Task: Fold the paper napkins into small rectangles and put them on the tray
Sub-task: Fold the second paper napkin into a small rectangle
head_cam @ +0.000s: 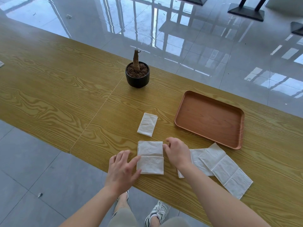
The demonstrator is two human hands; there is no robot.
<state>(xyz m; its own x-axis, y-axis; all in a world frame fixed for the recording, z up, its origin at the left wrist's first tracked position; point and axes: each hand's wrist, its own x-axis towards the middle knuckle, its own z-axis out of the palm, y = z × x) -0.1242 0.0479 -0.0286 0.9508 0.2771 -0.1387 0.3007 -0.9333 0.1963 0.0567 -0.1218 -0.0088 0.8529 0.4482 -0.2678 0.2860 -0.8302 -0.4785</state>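
A white paper napkin [150, 157], folded to a rectangle with a crease across its middle, lies flat near the table's front edge. My left hand [122, 169] rests at its left edge, fingers spread and fingertips touching the paper. My right hand [176, 152] sits at its right edge, fingers curled against the upper right corner. A smaller folded napkin [147, 124] lies on the wood just beyond. To the right, unfolded napkins [226, 171] overlap each other. The brown tray [209, 119] at the right holds nothing.
A black pot with a bare brown stem [137, 74] stands at the table's far side. The wooden table [57, 89] runs far to the left, with a seam down its middle. Glossy grey floor lies beyond, and my shoes show below the front edge.
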